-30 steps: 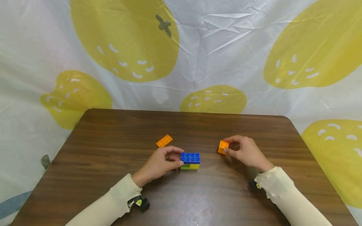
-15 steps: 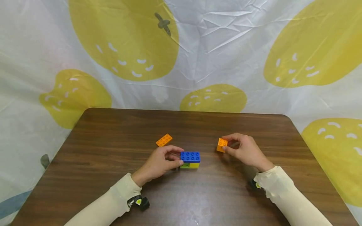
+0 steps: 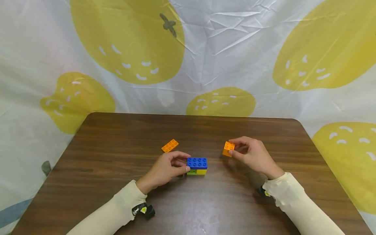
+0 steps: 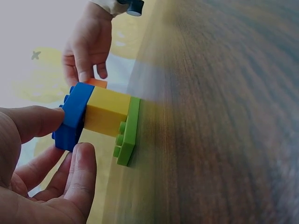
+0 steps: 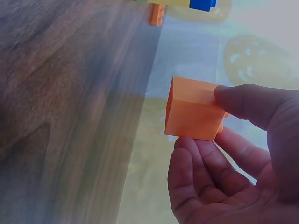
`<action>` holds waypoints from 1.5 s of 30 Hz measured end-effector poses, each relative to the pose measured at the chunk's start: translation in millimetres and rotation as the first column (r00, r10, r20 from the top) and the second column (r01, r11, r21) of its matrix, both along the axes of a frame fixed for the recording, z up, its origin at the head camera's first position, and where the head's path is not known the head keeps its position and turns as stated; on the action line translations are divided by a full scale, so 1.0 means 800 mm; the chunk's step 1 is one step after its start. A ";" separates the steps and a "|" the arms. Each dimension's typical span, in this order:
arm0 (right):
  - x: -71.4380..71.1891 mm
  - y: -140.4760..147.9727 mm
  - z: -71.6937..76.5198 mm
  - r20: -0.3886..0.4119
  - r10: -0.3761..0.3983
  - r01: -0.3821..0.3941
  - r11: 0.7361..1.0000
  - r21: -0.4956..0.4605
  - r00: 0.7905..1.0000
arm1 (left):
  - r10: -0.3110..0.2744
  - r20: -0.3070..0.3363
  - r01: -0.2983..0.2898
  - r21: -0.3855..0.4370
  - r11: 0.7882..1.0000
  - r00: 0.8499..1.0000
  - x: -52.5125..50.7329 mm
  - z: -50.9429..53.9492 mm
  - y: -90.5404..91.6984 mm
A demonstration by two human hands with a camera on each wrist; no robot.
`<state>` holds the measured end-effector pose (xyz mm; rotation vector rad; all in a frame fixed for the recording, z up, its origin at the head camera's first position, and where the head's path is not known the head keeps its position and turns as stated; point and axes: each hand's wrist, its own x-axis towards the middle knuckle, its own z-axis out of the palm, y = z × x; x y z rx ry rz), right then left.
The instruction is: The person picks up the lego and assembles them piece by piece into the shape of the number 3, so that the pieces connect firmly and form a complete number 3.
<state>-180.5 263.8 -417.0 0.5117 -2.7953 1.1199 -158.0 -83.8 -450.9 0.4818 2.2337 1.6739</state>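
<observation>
In the head view my left hand (image 3: 164,169) pinches the left end of a blue brick (image 3: 197,162), between thumb and fingers. That blue brick tops a small stack: the left wrist view shows a yellow brick (image 4: 108,111) in the middle and a thin green plate (image 4: 129,135) at the bottom, its studs partly bare. To the right, my right hand (image 3: 257,157) grips an orange brick (image 3: 228,148). The right wrist view has this orange cube-shaped brick (image 5: 195,108) held off the table, thumb on one side and fingers on the other.
A thin orange plate (image 3: 170,146) lies flat on the table behind my left hand. The brown wooden table (image 3: 132,130) ends at a white curtain (image 3: 202,58) with yellow fruit prints. Cameras on straps, such as the left one (image 3: 149,212), sit at both wrists.
My right hand has raised the orange brick and carried it slightly left, towards the stack. The left hand and the stack stay in place.
</observation>
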 end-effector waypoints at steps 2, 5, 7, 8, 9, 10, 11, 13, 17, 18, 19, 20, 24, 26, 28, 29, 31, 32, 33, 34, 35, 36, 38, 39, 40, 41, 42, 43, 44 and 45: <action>0.001 -0.001 0.001 -0.006 0.004 -0.004 1.000 -0.001 1.000 | 0.002 0.005 -0.002 -0.002 1.000 1.000 0.000 0.000 0.000; 0.002 -0.004 0.004 -0.010 0.009 -0.009 1.000 -0.005 1.000 | 0.008 0.013 -0.008 -0.005 1.000 1.000 0.000 0.001 0.000; 0.003 -0.005 0.006 -0.010 0.012 -0.012 1.000 -0.008 1.000 | 0.013 0.017 -0.013 -0.008 1.000 1.000 0.000 0.002 -0.001; 0.004 -0.006 0.008 -0.010 0.013 -0.013 1.000 -0.010 1.000 | 0.015 0.018 -0.014 -0.010 1.000 1.000 0.000 0.002 -0.001; 0.004 -0.007 0.009 -0.008 0.014 -0.014 1.000 -0.013 1.000 | 0.015 0.020 -0.015 -0.011 1.000 1.000 0.000 0.002 -0.001; 0.005 -0.008 0.010 -0.008 0.014 -0.014 1.000 -0.013 1.000 | 0.015 0.021 -0.015 -0.012 1.000 1.000 0.000 0.002 -0.001; 0.005 -0.009 0.011 -0.007 0.016 -0.016 1.000 -0.016 1.000 | 0.015 0.022 -0.015 -0.013 1.000 1.000 0.000 0.002 -0.001; 0.006 -0.011 0.012 -0.006 0.021 -0.021 1.000 -0.021 1.000 | 0.014 0.024 -0.014 -0.014 1.000 1.000 0.000 0.002 -0.001; 0.009 -0.015 0.015 -0.004 0.028 -0.028 0.999 -0.032 1.000 | 0.012 0.025 -0.012 -0.013 1.000 1.000 0.001 0.002 -0.001; 0.009 -0.016 0.016 -0.006 0.030 -0.030 0.999 -0.034 1.000 | 0.010 0.025 -0.009 -0.011 1.000 1.000 0.001 0.002 -0.001; 0.010 -0.017 0.016 -0.008 0.030 -0.031 0.999 -0.034 1.000 | 0.008 0.023 -0.007 -0.010 1.000 1.000 0.001 0.002 -0.001; 0.010 -0.018 0.017 -0.012 0.033 -0.033 0.999 -0.034 0.999 | 0.005 0.022 -0.005 -0.007 1.000 1.000 0.001 0.002 -0.001; 0.013 -0.023 0.020 -0.036 0.045 -0.046 0.998 -0.031 0.998 | 0.000 0.018 0.000 0.000 1.000 1.000 0.000 0.001 -0.001; 0.014 -0.026 0.022 -0.049 0.052 -0.054 0.998 -0.030 0.997 | 0.001 0.017 -0.001 0.003 1.000 1.000 0.000 0.000 0.000; 0.016 -0.029 0.024 -0.058 0.059 -0.061 0.998 -0.033 0.997 | 0.003 0.018 -0.003 0.003 1.000 1.000 0.000 0.000 0.000; 0.016 -0.030 0.024 -0.063 0.063 -0.065 0.997 -0.034 0.996 | 0.004 0.020 -0.004 0.003 1.000 1.000 0.000 0.000 0.000; 0.017 -0.033 0.025 -0.069 0.070 -0.072 0.997 -0.033 0.995 | 0.006 0.023 -0.006 0.002 1.000 1.000 0.000 0.000 0.000; 0.017 -0.034 0.026 -0.071 0.073 -0.076 0.997 -0.034 0.995 | 0.006 0.022 -0.006 0.000 1.000 1.000 0.000 0.000 0.000; 0.017 -0.035 0.026 -0.072 0.076 -0.079 0.996 -0.034 0.994 | 0.006 0.024 -0.006 -0.001 1.000 1.000 0.001 0.001 0.001; 0.018 -0.036 0.026 -0.072 0.079 -0.081 0.996 -0.033 0.994 | 0.005 0.020 -0.005 -0.001 1.000 1.000 0.001 0.001 0.000; 0.019 -0.037 0.027 -0.072 0.082 -0.084 0.996 -0.034 0.994 | 0.005 0.023 -0.005 0.000 1.000 1.000 0.001 0.001 0.001; 0.019 -0.038 0.028 -0.073 0.085 -0.088 0.996 -0.035 0.994 | 0.003 0.021 -0.003 0.003 1.000 1.000 0.001 0.001 0.001; 0.021 -0.040 0.029 -0.075 0.092 -0.096 0.995 -0.042 0.993 | 0.000 0.018 0.000 0.004 1.000 1.000 0.000 0.000 0.000; 0.022 -0.041 0.031 -0.077 0.096 -0.099 0.994 -0.043 0.992 | 0.000 0.018 0.000 0.007 1.000 1.000 0.000 0.000 0.000; 0.023 -0.042 0.032 -0.080 0.100 -0.103 0.994 -0.042 0.992 | -0.001 0.017 0.000 0.005 1.000 1.000 0.000 0.000 0.001; 0.025 -0.043 0.033 -0.083 0.104 -0.108 0.993 -0.041 0.991 | 0.000 0.020 0.000 0.005 1.000 1.000 0.000 0.000 0.000; 0.026 -0.044 0.034 -0.085 0.108 -0.112 0.993 -0.041 0.991 | 0.001 0.021 -0.001 0.005 1.000 1.000 0.000 0.000 0.001; 0.027 -0.045 0.034 -0.086 0.112 -0.116 0.992 -0.040 0.990 | 0.003 0.021 -0.003 0.002 1.000 1.000 0.000 0.001 0.001; 0.028 -0.047 0.035 -0.086 0.115 -0.119 0.992 -0.039 0.990 | 0.002 0.019 -0.002 0.003 1.000 1.000 0.001 0.001 0.001; 0.029 -0.048 0.036 -0.087 0.119 -0.123 0.992 -0.038 0.989 | 0.004 0.022 -0.004 0.000 1.000 1.000 0.001 0.001 0.001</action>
